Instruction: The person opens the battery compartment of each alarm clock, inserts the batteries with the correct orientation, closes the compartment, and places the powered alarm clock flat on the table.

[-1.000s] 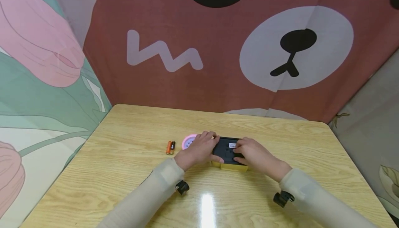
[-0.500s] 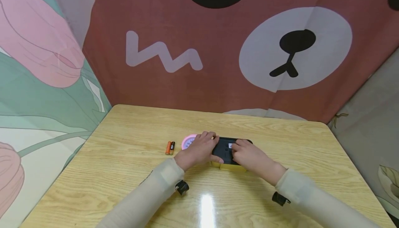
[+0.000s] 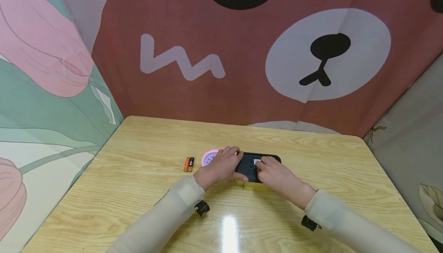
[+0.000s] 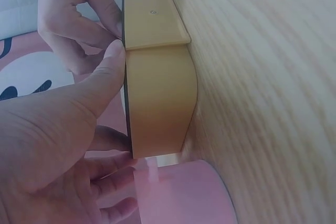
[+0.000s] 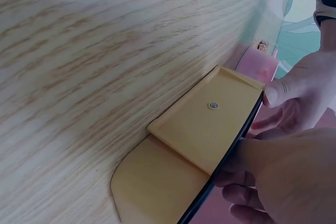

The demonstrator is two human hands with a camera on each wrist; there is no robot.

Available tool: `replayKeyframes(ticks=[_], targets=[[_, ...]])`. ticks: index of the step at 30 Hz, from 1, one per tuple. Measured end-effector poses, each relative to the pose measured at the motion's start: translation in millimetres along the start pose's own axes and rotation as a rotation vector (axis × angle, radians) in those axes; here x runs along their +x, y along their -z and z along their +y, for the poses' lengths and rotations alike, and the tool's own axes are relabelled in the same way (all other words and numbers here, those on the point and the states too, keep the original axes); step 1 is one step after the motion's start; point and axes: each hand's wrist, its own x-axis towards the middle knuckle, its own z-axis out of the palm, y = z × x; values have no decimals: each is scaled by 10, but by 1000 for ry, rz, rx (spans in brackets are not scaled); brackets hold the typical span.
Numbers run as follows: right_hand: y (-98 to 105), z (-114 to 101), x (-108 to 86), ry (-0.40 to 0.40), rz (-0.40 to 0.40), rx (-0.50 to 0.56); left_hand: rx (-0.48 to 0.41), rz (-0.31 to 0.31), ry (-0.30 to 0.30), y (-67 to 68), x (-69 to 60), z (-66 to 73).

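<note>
A yellow box-like device (image 3: 254, 185) with a flat black face (image 3: 248, 170) lies on the table, black side up. My left hand (image 3: 221, 164) grips its left end, thumb on the near edge and fingers across at the far side. Over the black face, beside a small white label (image 3: 256, 161), my right hand (image 3: 277, 174) has its fingers bent, their tips touching it. Whether those fingertips pinch anything is hidden. The left wrist view shows the yellow side (image 4: 160, 98) resting on the wood. A screw (image 5: 213, 105) sits in the raised panel in the right wrist view.
Partly behind the left hand, a pink round clock-like object (image 3: 207, 156) lies close to the device's left end. Further left, an orange battery (image 3: 187, 164) and a black-and-orange battery (image 3: 191, 164) lie side by side. A printed cloth (image 3: 194, 99) hangs behind the table.
My right hand has shifted slightly left over the black face, and its thumb and fingers look more bunched. More of the face's right corner shows. The left hand keeps its place.
</note>
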Motion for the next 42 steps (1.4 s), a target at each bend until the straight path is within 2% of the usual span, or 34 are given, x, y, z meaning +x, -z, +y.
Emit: replayKeyframes(ticks=[20,28,42], targets=[[-33,-60,2,23,82,-89,22,-10,-5,12,-13,10],[-37,-54,-12,37,82,-108,28,-3,-21,3,-5,10],[-27,-46,-3,53,81,-109,26,-23,-11,27,-9,13]])
